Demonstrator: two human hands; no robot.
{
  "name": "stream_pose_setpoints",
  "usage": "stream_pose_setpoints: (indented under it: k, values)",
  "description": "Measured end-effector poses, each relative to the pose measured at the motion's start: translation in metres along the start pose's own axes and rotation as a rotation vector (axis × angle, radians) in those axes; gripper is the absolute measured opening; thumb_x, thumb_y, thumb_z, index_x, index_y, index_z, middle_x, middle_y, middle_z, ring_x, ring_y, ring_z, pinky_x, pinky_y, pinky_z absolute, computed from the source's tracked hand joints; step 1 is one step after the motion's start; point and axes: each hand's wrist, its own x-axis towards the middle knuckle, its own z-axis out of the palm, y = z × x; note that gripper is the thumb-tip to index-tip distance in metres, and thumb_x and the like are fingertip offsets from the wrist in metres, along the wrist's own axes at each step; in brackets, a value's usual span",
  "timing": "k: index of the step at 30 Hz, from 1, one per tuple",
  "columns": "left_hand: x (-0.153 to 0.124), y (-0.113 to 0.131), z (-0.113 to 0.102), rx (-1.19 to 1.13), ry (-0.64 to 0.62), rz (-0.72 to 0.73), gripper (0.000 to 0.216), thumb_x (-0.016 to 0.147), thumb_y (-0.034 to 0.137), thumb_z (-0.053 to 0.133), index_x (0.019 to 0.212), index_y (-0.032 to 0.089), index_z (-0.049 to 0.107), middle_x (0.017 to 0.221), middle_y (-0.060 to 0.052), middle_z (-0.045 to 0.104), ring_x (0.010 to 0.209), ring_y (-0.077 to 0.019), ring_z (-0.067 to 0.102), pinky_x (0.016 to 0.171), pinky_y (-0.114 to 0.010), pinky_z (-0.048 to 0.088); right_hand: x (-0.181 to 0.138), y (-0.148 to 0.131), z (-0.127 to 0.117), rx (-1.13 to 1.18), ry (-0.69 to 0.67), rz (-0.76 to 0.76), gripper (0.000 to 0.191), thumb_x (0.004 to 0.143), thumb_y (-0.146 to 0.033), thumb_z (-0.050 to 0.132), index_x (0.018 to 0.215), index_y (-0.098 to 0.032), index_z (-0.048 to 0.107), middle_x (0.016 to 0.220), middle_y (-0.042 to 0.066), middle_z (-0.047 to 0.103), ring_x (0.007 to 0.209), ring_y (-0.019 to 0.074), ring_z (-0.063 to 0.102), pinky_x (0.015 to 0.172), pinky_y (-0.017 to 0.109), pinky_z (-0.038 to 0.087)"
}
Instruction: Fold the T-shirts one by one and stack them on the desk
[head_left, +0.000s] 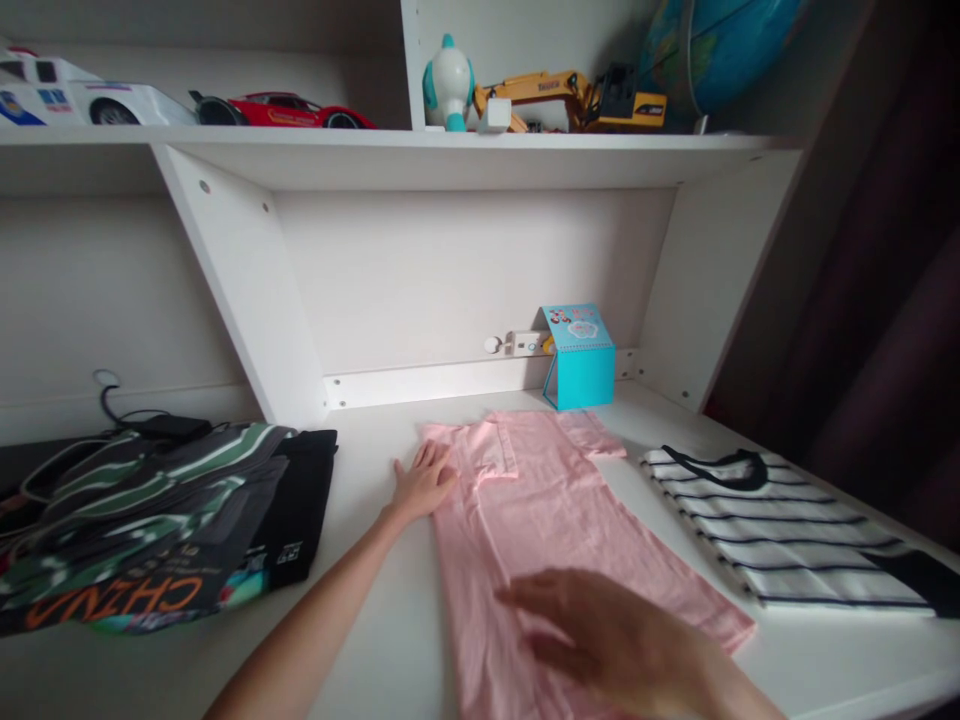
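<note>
A pink shirt lies flat on the white desk, partly folded lengthwise with its collar toward the back wall. My left hand rests open at the shirt's upper left edge, fingers spread and touching the cloth near the collar. My right hand hovers open over the lower part of the pink shirt, blurred by motion, fingers stretched toward the left. Neither hand holds anything.
A folded white shirt with black stripes lies at the right. A pile of dark and green-striped clothes sits at the left. A turquoise stand-up calendar is at the back wall. Toy cars, an excavator and a globe stand on the shelf.
</note>
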Motion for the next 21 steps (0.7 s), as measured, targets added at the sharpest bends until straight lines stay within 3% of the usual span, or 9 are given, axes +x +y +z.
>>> stream_pose_setpoints:
  k: [2, 4, 6, 10, 15, 21]
  values:
    - [-0.001, 0.0, 0.0, 0.002, 0.001, 0.009, 0.053, 0.088, 0.05, 0.022, 0.137, 0.032, 0.025, 0.147, -0.003, 0.015, 0.134, -0.0272, 0.01, 0.094, -0.069, 0.012, 0.035, 0.023, -0.021, 0.09, -0.114, 0.261, 0.036, 0.088, -0.038, 0.043, 0.121, -0.027, 0.051, 0.124, 0.002, 0.054, 0.11, 0.0169, 0.052, 0.09, 0.026, 0.041]
    - [-0.001, 0.0, 0.0, 0.005, 0.002, 0.005, 0.053, 0.088, 0.049, 0.021, 0.137, 0.031, 0.025, 0.147, -0.003, 0.016, 0.134, -0.0274, 0.01, 0.094, -0.069, 0.012, 0.074, 0.052, -0.024, 0.075, -0.093, 0.512, 0.035, 0.088, -0.03, 0.047, 0.12, -0.019, 0.051, 0.125, 0.008, 0.052, 0.113, 0.0183, 0.048, 0.094, 0.028, 0.038]
    - [-0.002, 0.0, 0.0, 0.01, 0.003, -0.005, 0.054, 0.087, 0.049, 0.022, 0.138, 0.028, 0.025, 0.147, -0.004, 0.017, 0.134, -0.0276, 0.01, 0.094, -0.069, 0.012, 0.109, 0.081, -0.012, 0.045, -0.046, 0.68, 0.033, 0.089, -0.03, 0.046, 0.117, -0.013, 0.051, 0.12, 0.012, 0.053, 0.108, 0.0201, 0.051, 0.09, 0.035, 0.041]
    - [-0.002, -0.001, 0.001, 0.009, 0.022, -0.002, 0.055, 0.087, 0.047, 0.024, 0.137, 0.025, 0.026, 0.147, -0.004, 0.017, 0.134, -0.0269, 0.01, 0.095, -0.068, 0.013, 0.149, 0.121, 0.023, 0.018, 0.018, 0.914, 0.031, 0.087, -0.035, 0.05, 0.111, -0.015, 0.052, 0.11, 0.006, 0.055, 0.093, 0.0176, 0.056, 0.079, 0.039, 0.047]
    - [-0.003, 0.001, 0.001, -0.008, 0.033, -0.009, 0.057, 0.086, 0.048, 0.025, 0.137, 0.022, 0.026, 0.147, -0.006, 0.015, 0.134, -0.0251, 0.011, 0.095, -0.068, 0.013, 0.162, 0.13, 0.049, 0.008, 0.108, 1.007, 0.029, 0.087, -0.034, 0.051, 0.109, -0.015, 0.053, 0.108, 0.006, 0.055, 0.091, 0.0169, 0.056, 0.078, 0.037, 0.048]
    - [-0.003, 0.003, 0.001, -0.016, 0.028, -0.055, 0.063, 0.085, 0.05, 0.025, 0.138, 0.017, 0.023, 0.147, -0.008, 0.013, 0.135, -0.0247, 0.01, 0.098, -0.066, 0.012, 0.165, 0.133, 0.064, 0.009, 0.225, 0.918, 0.03, 0.088, -0.034, 0.05, 0.112, -0.016, 0.051, 0.106, 0.006, 0.056, 0.088, 0.016, 0.057, 0.076, 0.036, 0.049]
